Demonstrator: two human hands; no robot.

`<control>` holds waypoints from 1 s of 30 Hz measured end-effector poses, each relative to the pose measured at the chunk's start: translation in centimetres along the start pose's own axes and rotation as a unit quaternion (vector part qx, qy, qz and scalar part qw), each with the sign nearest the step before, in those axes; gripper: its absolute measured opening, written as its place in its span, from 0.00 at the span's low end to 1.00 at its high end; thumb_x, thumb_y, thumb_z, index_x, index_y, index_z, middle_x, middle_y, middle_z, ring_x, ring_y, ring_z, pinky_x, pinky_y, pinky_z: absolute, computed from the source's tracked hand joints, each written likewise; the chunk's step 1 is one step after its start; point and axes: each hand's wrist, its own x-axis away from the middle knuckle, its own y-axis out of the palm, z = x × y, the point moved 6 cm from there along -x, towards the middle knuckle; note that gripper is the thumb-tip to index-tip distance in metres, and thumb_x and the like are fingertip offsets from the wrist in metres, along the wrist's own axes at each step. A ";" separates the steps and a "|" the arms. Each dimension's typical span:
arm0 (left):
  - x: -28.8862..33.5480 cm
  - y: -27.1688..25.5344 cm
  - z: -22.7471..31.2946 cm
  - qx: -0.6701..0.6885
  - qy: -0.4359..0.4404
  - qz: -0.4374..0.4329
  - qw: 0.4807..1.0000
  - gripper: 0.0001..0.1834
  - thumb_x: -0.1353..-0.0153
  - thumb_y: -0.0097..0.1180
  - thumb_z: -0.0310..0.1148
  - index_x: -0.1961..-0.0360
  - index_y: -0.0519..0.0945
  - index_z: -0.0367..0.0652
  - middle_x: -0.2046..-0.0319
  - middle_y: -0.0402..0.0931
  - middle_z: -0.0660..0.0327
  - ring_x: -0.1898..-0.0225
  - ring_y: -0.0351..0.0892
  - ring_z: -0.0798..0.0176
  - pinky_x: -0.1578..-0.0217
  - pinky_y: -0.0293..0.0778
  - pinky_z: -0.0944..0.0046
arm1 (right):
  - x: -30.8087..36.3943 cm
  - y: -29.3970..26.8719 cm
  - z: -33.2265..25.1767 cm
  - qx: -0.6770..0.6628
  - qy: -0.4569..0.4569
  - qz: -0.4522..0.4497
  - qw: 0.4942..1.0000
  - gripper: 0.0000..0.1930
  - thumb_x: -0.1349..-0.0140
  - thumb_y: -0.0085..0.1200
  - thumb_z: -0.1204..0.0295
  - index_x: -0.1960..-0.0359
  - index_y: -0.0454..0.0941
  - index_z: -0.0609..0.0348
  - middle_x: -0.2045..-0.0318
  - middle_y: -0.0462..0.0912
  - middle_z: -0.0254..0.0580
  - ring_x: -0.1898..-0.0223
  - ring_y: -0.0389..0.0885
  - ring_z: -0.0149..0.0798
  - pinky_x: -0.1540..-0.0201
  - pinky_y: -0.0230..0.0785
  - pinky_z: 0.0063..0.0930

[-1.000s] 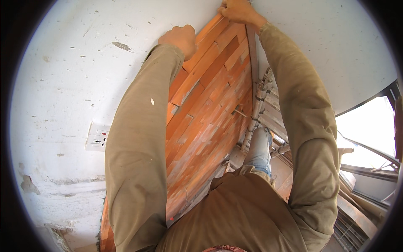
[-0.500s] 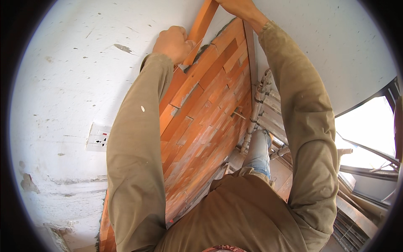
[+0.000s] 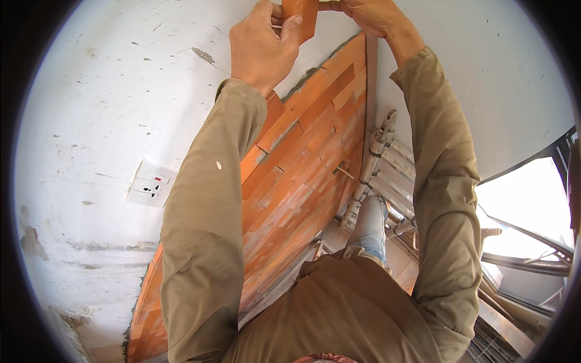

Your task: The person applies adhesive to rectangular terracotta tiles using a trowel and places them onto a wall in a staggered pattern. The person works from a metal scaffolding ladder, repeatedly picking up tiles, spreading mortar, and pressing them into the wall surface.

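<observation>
An orange brick tile [image 3: 301, 19] is held up against the top edge of the view, its upper part cut off. My left hand [image 3: 264, 51] is closed round its lower left side, the thumb pressed on its face. From the right, my right hand [image 3: 372, 18] reaches the tile's other edge with its fingers, which are partly out of view at the top. Below both hands lies a wall facing of orange brick tiles [image 3: 302, 163] in staggered rows, with grey mortar [image 3: 305, 81] along its upper edge.
White plastered wall [image 3: 103, 109] with chips and splashes spreads to the left, carrying a socket plate [image 3: 151, 183]. A dark vertical strip [image 3: 371, 91] borders the tiles on the right. Beyond it stand lashed scaffold poles [image 3: 378, 145] and a bright window opening [image 3: 523, 199].
Both hands have risen with the brick tile, away from the tiled area's upper edge. The tile has turned to show a broader face, and my left thumb now lies on it.
</observation>
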 end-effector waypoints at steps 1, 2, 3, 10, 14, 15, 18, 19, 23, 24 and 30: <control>0.1 0.0 -0.3 0.017 -0.011 -0.002 1.000 0.17 0.36 0.61 0.41 0.57 0.81 0.35 0.63 0.86 0.55 0.61 0.86 0.61 0.61 0.80 0.62 | -0.1 0.0 -0.5 0.016 -0.002 -0.011 1.000 0.28 0.30 0.54 0.58 0.37 0.70 0.67 0.41 0.76 0.50 0.41 0.76 0.45 0.38 0.70 0.45; 0.1 -0.2 -0.5 0.015 0.007 0.004 1.000 0.19 0.36 0.62 0.41 0.54 0.80 0.35 0.61 0.85 0.54 0.59 0.85 0.61 0.60 0.80 0.63 | -0.1 0.3 -1.0 0.032 -0.003 -0.020 0.999 0.27 0.29 0.54 0.58 0.38 0.70 0.67 0.41 0.76 0.50 0.41 0.76 0.44 0.37 0.70 0.44; 0.0 -0.7 -1.0 0.014 0.026 0.011 1.000 0.21 0.36 0.64 0.41 0.51 0.80 0.35 0.60 0.85 0.53 0.57 0.85 0.61 0.59 0.80 0.63 | -0.3 0.3 -0.9 0.055 0.004 -0.020 0.998 0.26 0.29 0.54 0.59 0.39 0.71 0.68 0.43 0.77 0.50 0.42 0.76 0.45 0.38 0.70 0.43; 2.0 -5.2 -0.4 0.088 0.051 0.094 0.990 0.32 0.39 0.69 0.41 0.41 0.74 0.30 0.51 0.81 0.46 0.50 0.83 0.58 0.53 0.81 0.62 | -1.0 -1.2 0.8 0.433 0.037 -0.049 0.899 0.19 0.35 0.55 0.68 0.47 0.78 0.70 0.50 0.82 0.55 0.47 0.80 0.50 0.44 0.71 0.42; 2.6 -4.7 -1.8 0.032 0.069 0.072 0.994 0.28 0.38 0.67 0.43 0.43 0.77 0.33 0.58 0.84 0.51 0.56 0.85 0.62 0.58 0.80 0.64 | -0.9 -0.6 2.7 0.461 0.027 -0.104 0.881 0.17 0.37 0.55 0.69 0.50 0.81 0.66 0.51 0.83 0.55 0.49 0.81 0.52 0.44 0.70 0.42; 2.7 -4.7 -2.4 0.014 0.032 0.053 0.998 0.26 0.37 0.66 0.42 0.45 0.79 0.34 0.61 0.85 0.52 0.59 0.85 0.63 0.60 0.80 0.64 | -0.8 -0.2 2.7 0.448 0.040 -0.104 0.887 0.17 0.37 0.54 0.69 0.50 0.81 0.65 0.51 0.83 0.55 0.49 0.81 0.52 0.45 0.70 0.42; 3.3 -4.0 -3.6 -0.036 -0.033 -0.005 0.999 0.19 0.35 0.62 0.41 0.52 0.83 0.36 0.69 0.85 0.56 0.68 0.83 0.65 0.64 0.78 0.64 | 0.1 0.5 2.9 0.439 0.061 -0.117 0.889 0.16 0.38 0.54 0.69 0.51 0.82 0.64 0.51 0.84 0.55 0.50 0.81 0.53 0.45 0.71 0.42; 3.5 -3.5 -4.2 -0.055 -0.027 -0.021 0.998 0.17 0.35 0.61 0.40 0.53 0.84 0.37 0.72 0.84 0.56 0.70 0.82 0.65 0.65 0.77 0.64 | -0.3 0.3 4.1 0.453 0.055 -0.134 0.880 0.16 0.38 0.53 0.69 0.51 0.82 0.64 0.51 0.84 0.55 0.49 0.81 0.54 0.46 0.71 0.43; 3.7 -2.5 -4.1 -0.115 -0.043 -0.098 0.988 0.12 0.33 0.56 0.34 0.59 0.85 0.36 0.75 0.82 0.53 0.74 0.79 0.61 0.67 0.75 0.64 | -1.0 0.1 6.9 0.524 0.068 -0.185 0.829 0.13 0.39 0.54 0.73 0.55 0.82 0.62 0.53 0.83 0.52 0.50 0.79 0.55 0.47 0.69 0.44; 3.7 -2.3 -4.2 -0.118 -0.050 -0.107 0.986 0.12 0.33 0.56 0.33 0.58 0.85 0.36 0.75 0.82 0.52 0.74 0.79 0.59 0.67 0.75 0.63 | -0.7 0.0 7.3 0.531 0.051 -0.173 0.828 0.12 0.39 0.54 0.75 0.55 0.82 0.62 0.54 0.82 0.50 0.51 0.79 0.53 0.48 0.70 0.43; 4.2 -1.2 -5.3 -0.125 -0.052 -0.133 0.982 0.12 0.33 0.55 0.32 0.56 0.85 0.36 0.70 0.84 0.47 0.70 0.83 0.51 0.63 0.76 0.57 | 1.5 1.4 8.3 0.586 0.015 -0.186 0.789 0.08 0.39 0.53 0.79 0.59 0.80 0.63 0.57 0.79 0.44 0.52 0.78 0.50 0.50 0.71 0.41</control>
